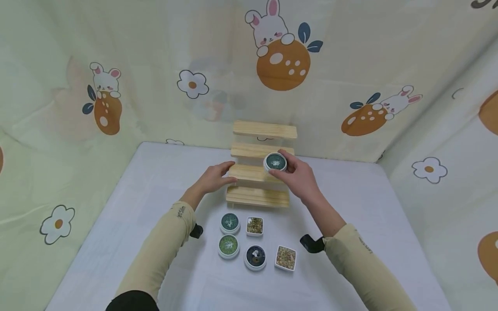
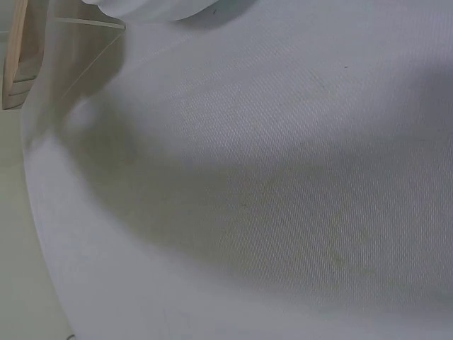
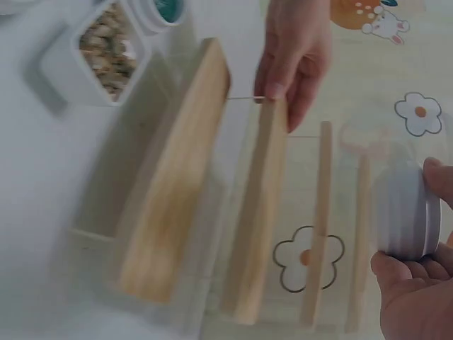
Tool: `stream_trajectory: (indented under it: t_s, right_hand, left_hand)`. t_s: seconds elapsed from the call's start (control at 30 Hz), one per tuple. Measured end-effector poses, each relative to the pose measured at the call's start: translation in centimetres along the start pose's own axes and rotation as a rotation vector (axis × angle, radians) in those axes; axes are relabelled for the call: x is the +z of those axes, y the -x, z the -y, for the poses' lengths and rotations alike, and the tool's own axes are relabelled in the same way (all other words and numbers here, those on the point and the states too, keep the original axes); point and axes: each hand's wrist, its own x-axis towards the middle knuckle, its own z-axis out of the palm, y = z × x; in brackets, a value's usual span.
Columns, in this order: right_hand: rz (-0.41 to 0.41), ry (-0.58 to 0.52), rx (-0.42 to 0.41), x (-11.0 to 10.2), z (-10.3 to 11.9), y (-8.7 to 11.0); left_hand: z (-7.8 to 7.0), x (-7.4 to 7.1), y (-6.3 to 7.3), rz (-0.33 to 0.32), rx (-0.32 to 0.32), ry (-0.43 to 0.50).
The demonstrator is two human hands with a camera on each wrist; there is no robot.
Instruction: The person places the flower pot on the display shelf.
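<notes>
My right hand point(image 1: 301, 176) holds a round white jar point(image 1: 276, 162) with a dark teal top between thumb and fingers. The jar is tilted, its top facing the head camera, and overlaps the upper boards of a four-tier wooden display rack point(image 1: 257, 197). In the right wrist view the white jar's side point(image 3: 402, 212) shows beyond the boards. My left hand point(image 1: 212, 178) is at the rack's left end. Its thumb and fingers point(image 3: 301, 106) pinch the end of the second board from the bottom point(image 3: 258, 219). The left wrist view shows mostly cloth and a board's end point(image 2: 21, 78).
In front of the rack stand a teal round jar point(image 1: 230, 222), a green one point(image 1: 228, 245) and a dark one point(image 1: 256, 256). Beside them are two square white containers, one with greenish bits point(image 1: 255, 226), one with tan bits point(image 1: 285, 258). A printed curtain point(image 1: 155, 108) hangs behind the white table point(image 1: 342, 190).
</notes>
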Motion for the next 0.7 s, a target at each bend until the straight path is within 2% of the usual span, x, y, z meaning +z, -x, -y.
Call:
stream_trajectory:
  t_s: [0.27,0.53,0.7]
  right_hand:
    - [-0.023,-0.041,0.015,0.2,2.3,-2.4]
    - [-0.043,-0.09,0.048,0.9,2.7,-3.9]
    - [-0.068,-0.069,0.072,1.3,2.9,-5.1]
  left_hand:
    - [-0.1,-0.1,-0.1,0.002,-0.008,0.004]
    - [0.0,-0.2,-0.2,0.007,-0.003,-0.007]
    - [0.2,-0.1,-0.2,0.009,0.0,-0.016]
